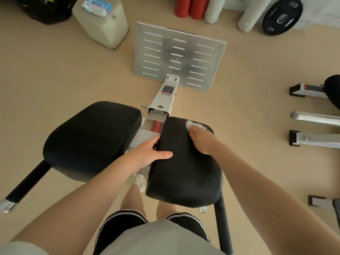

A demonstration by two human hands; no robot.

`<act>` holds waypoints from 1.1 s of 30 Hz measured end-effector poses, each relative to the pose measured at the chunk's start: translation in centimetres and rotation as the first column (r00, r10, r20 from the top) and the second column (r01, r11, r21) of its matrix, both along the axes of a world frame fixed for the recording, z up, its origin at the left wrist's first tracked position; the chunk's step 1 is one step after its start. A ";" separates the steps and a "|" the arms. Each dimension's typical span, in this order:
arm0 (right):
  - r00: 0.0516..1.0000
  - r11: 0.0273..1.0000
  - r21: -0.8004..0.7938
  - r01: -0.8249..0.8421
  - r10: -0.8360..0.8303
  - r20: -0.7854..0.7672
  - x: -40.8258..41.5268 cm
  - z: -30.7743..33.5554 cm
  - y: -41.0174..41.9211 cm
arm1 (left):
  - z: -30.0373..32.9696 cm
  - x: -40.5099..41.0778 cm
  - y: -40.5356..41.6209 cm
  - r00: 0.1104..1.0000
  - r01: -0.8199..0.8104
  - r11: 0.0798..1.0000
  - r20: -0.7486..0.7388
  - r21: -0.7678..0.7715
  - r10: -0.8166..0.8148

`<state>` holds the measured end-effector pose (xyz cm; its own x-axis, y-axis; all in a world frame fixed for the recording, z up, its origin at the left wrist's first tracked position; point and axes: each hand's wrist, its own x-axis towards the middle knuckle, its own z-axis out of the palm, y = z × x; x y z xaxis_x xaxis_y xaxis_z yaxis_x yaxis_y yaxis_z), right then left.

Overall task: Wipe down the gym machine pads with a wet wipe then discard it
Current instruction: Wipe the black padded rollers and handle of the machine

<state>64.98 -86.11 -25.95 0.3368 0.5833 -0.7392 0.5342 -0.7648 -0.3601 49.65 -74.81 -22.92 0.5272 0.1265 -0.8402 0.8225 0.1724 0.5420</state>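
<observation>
On the far end of the right pad, the right hand presses a white wipe flat, the wipe bunched beyond its close-set fingertips. The left hand grips that pad's left edge, thumb on top. No label on the machine is legible.

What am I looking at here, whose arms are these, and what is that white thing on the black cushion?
There is one picture, taken by a camera worn on a person's head, looking down at their own arms and legs. Below them is a gym machine with two black pads and a slotted metal footplate on the floor beyond. The right hand presses a white wet wipe against the far end of the right pad. The left hand grips that pad's inner edge, thumb on top. The left pad is untouched. A pack of wipes lies on a pale plastic jug further off.
</observation>
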 end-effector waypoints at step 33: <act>0.933 0.943 -0.015 0.331 -0.330 -0.145 -2.4 3.5 -3.2 | 0.7 -0.5 0.6 0.967 0.249 0.966 0.038 0.062 -0.252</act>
